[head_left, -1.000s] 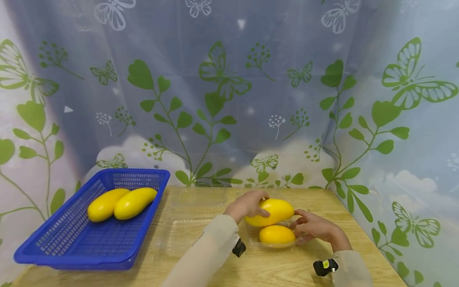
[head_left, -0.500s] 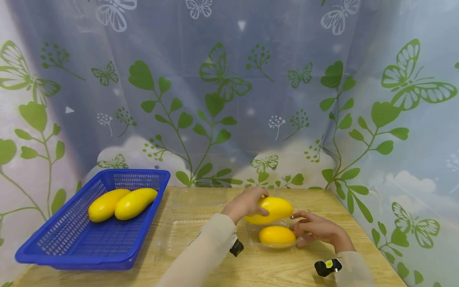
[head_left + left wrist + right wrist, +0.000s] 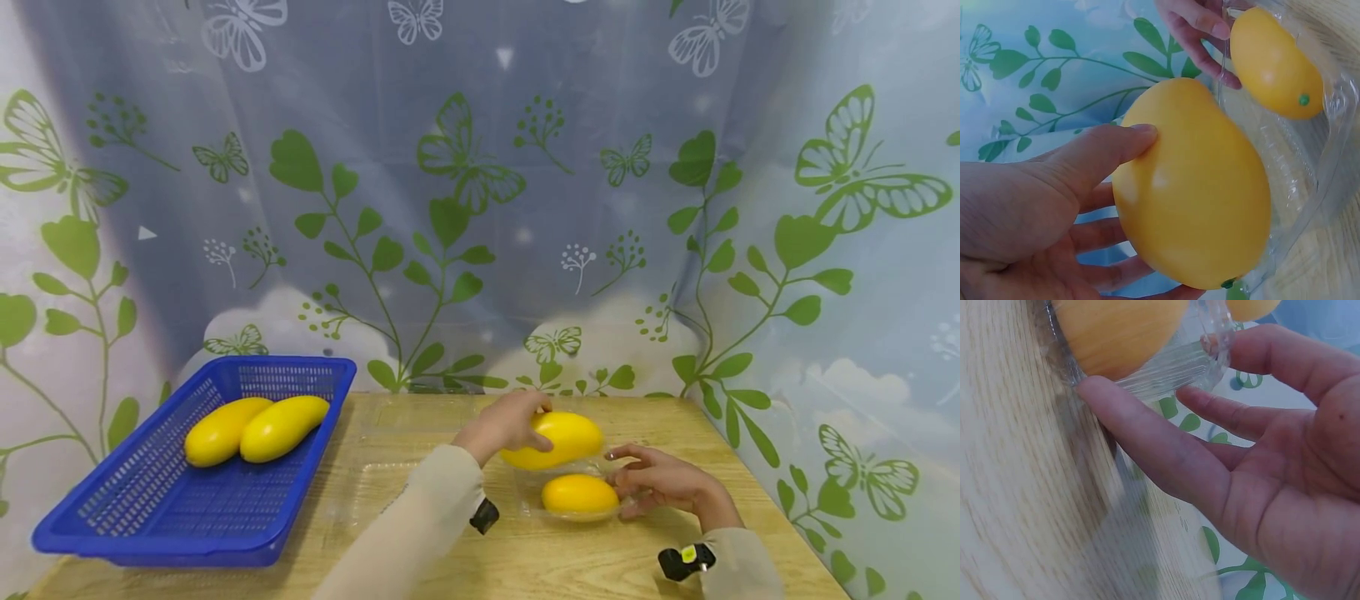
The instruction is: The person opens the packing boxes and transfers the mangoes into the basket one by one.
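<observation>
My left hand (image 3: 510,423) grips a large yellow mango (image 3: 1194,194), thumb on its near side and fingers beneath. In the left wrist view the fruit shows a small green stem tip. It hangs tilted just over the far part of a clear plastic container (image 3: 529,502). A second, smaller-looking mango (image 3: 579,494) lies in the near part of that container. My right hand (image 3: 663,481) holds the container's right end; in the right wrist view its thumb (image 3: 1138,422) lies at one corner and the index fingertip at the rim.
On the left stands a blue perforated basket (image 3: 264,533) with two long yellow mangoes (image 3: 281,429) inside. More clear plastic containers (image 3: 375,487) sit on the wooden table (image 3: 570,562) between basket and hands. A patterned curtain (image 3: 480,275) rises behind and along the sides.
My left hand has carried its mango slightly left, widening the gap to the right fingertips. The right hand stays at the container's end, and the other mango has not moved.
</observation>
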Motion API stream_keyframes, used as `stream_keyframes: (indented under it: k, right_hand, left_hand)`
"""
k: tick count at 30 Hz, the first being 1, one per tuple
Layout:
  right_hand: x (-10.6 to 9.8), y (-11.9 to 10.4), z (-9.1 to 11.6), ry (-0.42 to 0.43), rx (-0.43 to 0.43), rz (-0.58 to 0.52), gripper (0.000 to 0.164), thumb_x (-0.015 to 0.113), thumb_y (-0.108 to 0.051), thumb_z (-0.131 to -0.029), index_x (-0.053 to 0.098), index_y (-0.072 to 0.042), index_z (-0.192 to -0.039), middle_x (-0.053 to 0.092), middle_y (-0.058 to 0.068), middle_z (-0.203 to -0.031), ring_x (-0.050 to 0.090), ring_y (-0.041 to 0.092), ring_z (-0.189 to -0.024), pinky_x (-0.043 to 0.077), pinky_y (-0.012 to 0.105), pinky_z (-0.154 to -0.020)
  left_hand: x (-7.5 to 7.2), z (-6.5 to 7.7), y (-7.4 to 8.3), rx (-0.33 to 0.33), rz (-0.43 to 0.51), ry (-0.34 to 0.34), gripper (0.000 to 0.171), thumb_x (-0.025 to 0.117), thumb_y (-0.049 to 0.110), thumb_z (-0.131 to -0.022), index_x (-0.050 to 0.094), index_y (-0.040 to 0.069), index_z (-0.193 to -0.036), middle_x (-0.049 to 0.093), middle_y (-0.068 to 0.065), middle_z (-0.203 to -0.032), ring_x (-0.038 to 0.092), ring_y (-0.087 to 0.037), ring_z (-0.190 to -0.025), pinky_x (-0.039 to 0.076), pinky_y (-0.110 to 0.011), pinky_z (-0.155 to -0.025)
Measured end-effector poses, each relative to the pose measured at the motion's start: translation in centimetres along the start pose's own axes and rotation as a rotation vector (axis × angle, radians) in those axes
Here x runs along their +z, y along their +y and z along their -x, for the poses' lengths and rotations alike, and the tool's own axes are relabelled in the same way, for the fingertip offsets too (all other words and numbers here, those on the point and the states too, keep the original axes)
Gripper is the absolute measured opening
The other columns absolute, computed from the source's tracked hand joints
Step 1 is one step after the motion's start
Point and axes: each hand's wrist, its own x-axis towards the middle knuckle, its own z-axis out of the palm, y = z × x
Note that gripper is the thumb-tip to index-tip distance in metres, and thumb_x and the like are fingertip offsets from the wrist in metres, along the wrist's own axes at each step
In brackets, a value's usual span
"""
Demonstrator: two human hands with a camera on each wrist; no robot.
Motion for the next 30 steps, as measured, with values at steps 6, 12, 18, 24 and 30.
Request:
stream_keyframes:
  k: [6,12,18,24,30]
  right_hand:
    - [0.0,0.1,0.0,-0.006,-0.002,-0.001,0.074,0.062,-0.002,-0.096,0.018,0.010,-0.155,0.058,0.022,-0.138,0.067,0.022,-0.108,0.063,0.047,-0.091]
    - [0.0,0.1,-0.1,-0.002,-0.003,0.005,0.075,0.063,-0.002,-0.096,0.018,0.011,-0.155,0.061,0.020,-0.136,0.068,0.022,-0.107,0.063,0.046,-0.090]
    - [0.1,-0.2,0.0,0.000,-0.001,0.010,0.075,0.063,-0.004,-0.097,0.018,0.011,-0.155,0.062,0.020,-0.134,0.069,0.025,-0.108,0.063,0.047,-0.091]
    - [0.2,-0.3,0.0,0.008,-0.005,0.014,0.075,0.064,-0.003,-0.096,0.019,0.011,-0.154,0.059,0.025,-0.139,0.069,0.024,-0.109,0.063,0.048,-0.091]
    - [0.2,-0.2,0.0,0.018,-0.003,0.017,0.075,0.064,-0.002,-0.096,0.018,0.012,-0.154,0.051,0.035,-0.147,0.069,0.025,-0.110,0.063,0.048,-0.091]
  left_hand:
    - [-0.9,0.7,-0.7,0.001,0.028,-0.016,0.052,0.083,0.025,-0.089,0.064,0.011,-0.135,0.064,-0.006,-0.139,0.061,-0.025,-0.126,0.054,-0.042,-0.105]
    - [-1.9,1.5,-1.3,-0.006,0.043,-0.058,0.052,0.082,0.023,-0.090,0.064,0.009,-0.136,0.064,-0.009,-0.137,0.061,-0.028,-0.126,0.053,-0.044,-0.106]
    - [-2.6,1.8,-2.6,0.016,0.042,-0.092,0.050,0.082,0.021,-0.089,0.065,0.008,-0.134,0.065,-0.013,-0.134,0.061,-0.030,-0.125,0.053,-0.047,-0.107]
    - [-3.3,2.4,-3.4,0.008,0.017,-0.085,0.050,0.083,0.023,-0.088,0.065,0.010,-0.133,0.066,-0.013,-0.132,0.062,-0.030,-0.124,0.054,-0.047,-0.105]
    - [-3.7,2.9,-3.7,0.011,0.000,-0.103,0.048,0.083,0.024,-0.089,0.066,0.011,-0.132,0.066,-0.013,-0.133,0.062,-0.030,-0.125,0.053,-0.048,-0.106]
